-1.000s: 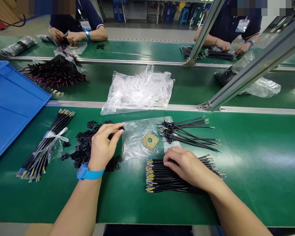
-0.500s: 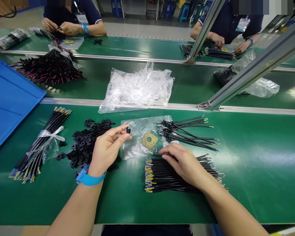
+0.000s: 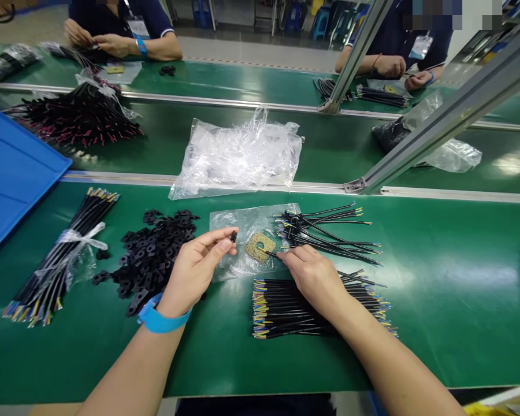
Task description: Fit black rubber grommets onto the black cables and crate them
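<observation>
Between the thumb and fingers of my left hand [image 3: 201, 263] is a small black plastic part [image 3: 233, 237]. My right hand [image 3: 312, 271] pinches a short black cable [image 3: 272, 253] near its stripped end, whose coloured wires point left over a speckled yellowish square pad [image 3: 258, 247] with a hole. The pad lies on a flat clear plastic bag [image 3: 225, 222]. Below my right hand is a row of black cables [image 3: 294, 312]. Cables with black parts on them [image 3: 329, 234] lie behind it. A heap of loose black parts [image 3: 147, 254] sits left of my left hand.
A tied cable bundle [image 3: 63, 260] and a blue bin [image 3: 17, 179] are at the left. A crumpled clear bag [image 3: 242, 156] lies across the metal rail. A slanted metal post [image 3: 416, 138] rises at right. Two people work at the far bench [image 3: 242, 81].
My right hand has lifted the cable off the row and brought it up over the pad. My left hand has moved slightly right with the black part, so the two are closer.
</observation>
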A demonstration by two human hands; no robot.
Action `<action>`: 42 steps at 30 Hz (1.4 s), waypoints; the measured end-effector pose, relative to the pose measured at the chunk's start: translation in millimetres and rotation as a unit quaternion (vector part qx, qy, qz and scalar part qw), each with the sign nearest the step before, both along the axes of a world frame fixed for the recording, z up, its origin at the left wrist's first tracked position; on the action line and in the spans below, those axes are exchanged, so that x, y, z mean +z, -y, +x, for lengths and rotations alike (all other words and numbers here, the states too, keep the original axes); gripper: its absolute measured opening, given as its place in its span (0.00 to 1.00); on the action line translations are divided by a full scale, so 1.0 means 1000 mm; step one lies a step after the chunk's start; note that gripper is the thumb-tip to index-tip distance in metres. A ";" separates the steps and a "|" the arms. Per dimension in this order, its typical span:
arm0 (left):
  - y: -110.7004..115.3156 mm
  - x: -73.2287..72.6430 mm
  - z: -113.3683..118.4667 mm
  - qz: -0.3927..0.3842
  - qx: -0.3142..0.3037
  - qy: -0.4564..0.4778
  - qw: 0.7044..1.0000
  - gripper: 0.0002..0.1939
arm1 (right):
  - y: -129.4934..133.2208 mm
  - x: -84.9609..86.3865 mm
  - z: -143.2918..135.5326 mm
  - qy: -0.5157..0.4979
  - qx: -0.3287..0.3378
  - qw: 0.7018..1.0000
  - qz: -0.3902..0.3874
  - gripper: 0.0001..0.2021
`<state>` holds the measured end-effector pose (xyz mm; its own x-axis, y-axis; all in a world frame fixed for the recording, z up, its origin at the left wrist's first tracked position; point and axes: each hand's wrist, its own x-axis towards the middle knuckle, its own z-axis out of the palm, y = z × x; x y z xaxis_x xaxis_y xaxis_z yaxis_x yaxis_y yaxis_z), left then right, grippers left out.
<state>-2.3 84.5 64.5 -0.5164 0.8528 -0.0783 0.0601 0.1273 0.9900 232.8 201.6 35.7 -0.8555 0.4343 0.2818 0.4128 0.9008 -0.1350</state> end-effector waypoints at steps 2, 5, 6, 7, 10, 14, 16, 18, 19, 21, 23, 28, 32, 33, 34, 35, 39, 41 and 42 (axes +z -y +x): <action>0.000 -0.001 0.001 0.000 -0.002 0.024 1.000 0.25 | -0.001 0.004 0.001 -0.029 0.003 1.000 0.010 0.14; 0.000 0.000 0.005 0.000 0.003 0.083 0.997 0.28 | 0.001 0.014 0.001 -0.133 0.006 0.991 -0.012 0.16; -0.001 0.000 0.007 0.002 0.001 0.106 0.994 0.28 | 0.003 0.018 0.001 -0.169 0.007 0.985 -0.021 0.17; -0.001 0.000 0.009 0.003 -0.003 0.130 0.992 0.29 | 0.006 0.023 0.001 -0.200 0.009 0.979 -0.027 0.17; -0.003 0.002 0.015 0.006 -0.021 0.190 0.982 0.29 | 0.014 0.033 0.000 -0.254 0.022 0.966 -0.033 0.18; -0.004 0.006 0.022 0.006 -0.026 0.250 0.968 0.27 | 0.020 0.036 -0.001 -0.266 0.034 0.962 -0.043 0.18; -0.004 0.007 0.024 0.002 -0.029 0.269 0.963 0.27 | 0.020 0.035 -0.002 -0.259 0.034 0.964 -0.050 0.19; -0.004 0.007 0.025 0.001 -0.032 0.278 0.960 0.26 | 0.020 0.034 -0.002 -0.252 0.034 0.966 -0.047 0.19; -0.003 0.007 0.026 0.002 -0.033 0.279 0.960 0.26 | 0.020 0.034 -0.002 -0.251 0.034 0.967 -0.041 0.19; -0.002 0.006 0.027 0.003 -0.034 0.270 0.962 0.26 | 0.020 0.034 -0.002 -0.251 0.039 0.967 -0.019 0.20; -0.001 0.006 0.027 -0.001 -0.030 0.235 0.971 0.26 | 0.022 0.034 -0.001 -0.252 0.054 0.966 0.005 0.21; 0.000 0.006 0.032 -0.032 -0.052 0.132 0.989 0.25 | 0.024 0.033 0.003 -0.238 0.088 0.967 0.041 0.20; 0.000 0.006 0.036 -0.028 -0.082 0.103 0.991 0.21 | 0.026 0.033 0.001 -0.262 0.092 0.960 0.045 0.14; 0.001 0.006 0.036 -0.016 -0.088 0.090 0.992 0.19 | 0.026 0.034 0.000 -0.273 0.087 0.958 0.034 0.13; 0.002 0.006 0.036 0.001 -0.095 0.074 0.993 0.18 | 0.026 0.035 -0.001 -0.282 0.080 0.956 0.016 0.12; 0.003 0.005 0.035 0.022 -0.104 0.052 0.993 0.16 | 0.026 0.036 -0.003 -0.290 0.075 0.954 -0.010 0.10; 0.007 0.004 0.031 0.104 -0.137 -0.050 0.984 0.12 | 0.026 0.042 -0.004 -0.289 0.075 0.943 -0.147 0.03; 0.008 0.003 0.028 0.123 -0.149 -0.092 0.977 0.12 | 0.026 0.045 -0.003 -0.275 0.081 0.936 -0.204 0.05; 0.009 0.003 0.027 0.129 -0.156 -0.108 0.973 0.12 | 0.026 0.046 -0.002 -0.266 0.082 0.933 -0.229 0.06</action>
